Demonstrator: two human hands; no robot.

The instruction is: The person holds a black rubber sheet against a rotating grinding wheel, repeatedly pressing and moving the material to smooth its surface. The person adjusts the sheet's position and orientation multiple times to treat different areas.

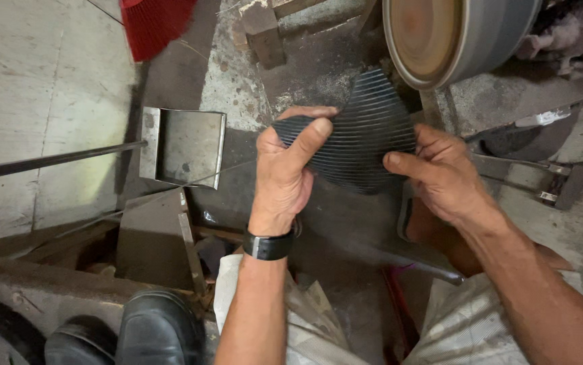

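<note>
Black shoe [159, 328] nearest cam. Both hands, L [288, 172] & R [444, 176], clamp ribbed rubber piece [366, 132] (tip toward grinding wheel [430, 37], just beside it).

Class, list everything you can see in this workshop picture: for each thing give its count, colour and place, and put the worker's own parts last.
ribbed rubber piece: one, black, held in both hands, centre
grinding wheel: one, brownish face, grey rim, top right
metal dustpan: one, grey, floor left of centre
broom: one, red bristles, top left
rod: one, dark, left
shoes: two, black, bottom left
wristband: one, black, left wrist
left hand: grips piece's left edge
right hand: grips piece's right edge
</note>
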